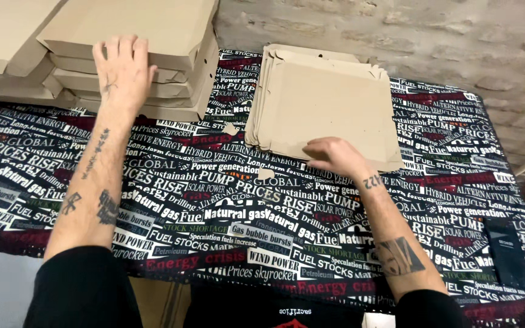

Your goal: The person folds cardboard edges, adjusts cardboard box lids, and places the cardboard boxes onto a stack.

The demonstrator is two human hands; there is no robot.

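Head view: left hand [123,67] lies flat, fingers spread, on the stack of folded boxes [153,54] at ten o'clock, steadying it. Right hand [335,157] pinches the near edge of the flat cardboard blanks [329,103] at one o'clock on the bench [214,200], apparently to separate one sheet.

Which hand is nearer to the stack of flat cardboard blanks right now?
Right. The right hand rests on the near edge of the stack of flat cardboard blanks; the left hand lies on the folded boxes, off to the stack's left.
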